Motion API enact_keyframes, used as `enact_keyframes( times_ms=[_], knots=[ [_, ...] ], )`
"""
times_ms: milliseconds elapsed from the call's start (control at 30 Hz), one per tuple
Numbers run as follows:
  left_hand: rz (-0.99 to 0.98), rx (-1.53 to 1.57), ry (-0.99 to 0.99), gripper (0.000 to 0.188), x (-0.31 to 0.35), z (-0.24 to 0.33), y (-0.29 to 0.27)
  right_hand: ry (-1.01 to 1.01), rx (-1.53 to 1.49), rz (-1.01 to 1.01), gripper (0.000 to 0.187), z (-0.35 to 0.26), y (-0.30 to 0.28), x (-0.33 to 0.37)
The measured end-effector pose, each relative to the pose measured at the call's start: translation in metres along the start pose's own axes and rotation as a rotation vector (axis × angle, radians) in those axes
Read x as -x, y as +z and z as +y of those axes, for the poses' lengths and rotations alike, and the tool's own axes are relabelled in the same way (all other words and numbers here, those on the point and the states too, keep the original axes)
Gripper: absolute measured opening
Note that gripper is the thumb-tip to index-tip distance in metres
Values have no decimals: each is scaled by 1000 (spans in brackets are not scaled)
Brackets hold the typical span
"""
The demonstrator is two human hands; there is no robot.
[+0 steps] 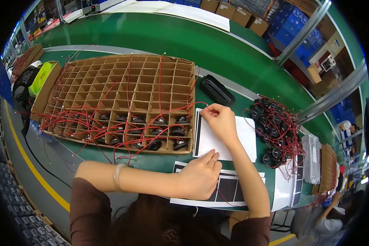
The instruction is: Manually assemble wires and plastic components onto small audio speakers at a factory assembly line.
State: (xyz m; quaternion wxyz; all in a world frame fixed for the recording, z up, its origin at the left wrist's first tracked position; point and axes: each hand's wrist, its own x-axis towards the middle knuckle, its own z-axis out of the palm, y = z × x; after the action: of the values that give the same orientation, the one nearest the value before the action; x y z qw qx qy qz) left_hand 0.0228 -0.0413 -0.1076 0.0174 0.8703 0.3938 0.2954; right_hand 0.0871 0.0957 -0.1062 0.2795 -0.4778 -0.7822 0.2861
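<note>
My left hand (199,176) is closed, knuckles up, over a sheet with black rectangles (228,188). A thin red wire comes out from under it; what the fingers hold is hidden. My right hand (222,123) pinches at the top left of a stack of white sheets (238,141), beside a black strip along their left edge. Whether anything is between those fingertips is too small to tell. Left of both hands stands a cardboard box with divided cells (151,96). Small round black speakers (179,131) with red wires sit in its nearer cells.
A heap of black speakers with tangled red wires (274,127) lies to the right. Behind the sheets rests a black case (217,89). Clear plastic trays (311,160) stand at the far right. A green conveyor belt (160,35) runs behind. Another person (332,217) sits at the lower right.
</note>
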Motion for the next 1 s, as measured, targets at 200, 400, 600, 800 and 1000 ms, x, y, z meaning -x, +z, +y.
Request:
enact_keyframes(
  times_ms=[200, 400, 600, 800, 1000],
  knots=[
    [110, 21, -6, 28, 4, -2, 5, 17, -130, -29, 14, 6, 2, 3],
    [-108, 48, -39, 32, 3, -2, -4, -25, 6, 2, 13, 4, 3, 1],
    [-117, 53, -56, 32, 4, -3, -4, -51, -73, 31, 14, 14, 7, 0],
    [-116, 53, -42, 32, 6, -4, -1, -86, 63, 14, 17, 7, 5, -1],
    [-156, 51, -15, 32, 5, -5, -2, -102, 123, 21, 17, 13, 6, -1]
  ],
)
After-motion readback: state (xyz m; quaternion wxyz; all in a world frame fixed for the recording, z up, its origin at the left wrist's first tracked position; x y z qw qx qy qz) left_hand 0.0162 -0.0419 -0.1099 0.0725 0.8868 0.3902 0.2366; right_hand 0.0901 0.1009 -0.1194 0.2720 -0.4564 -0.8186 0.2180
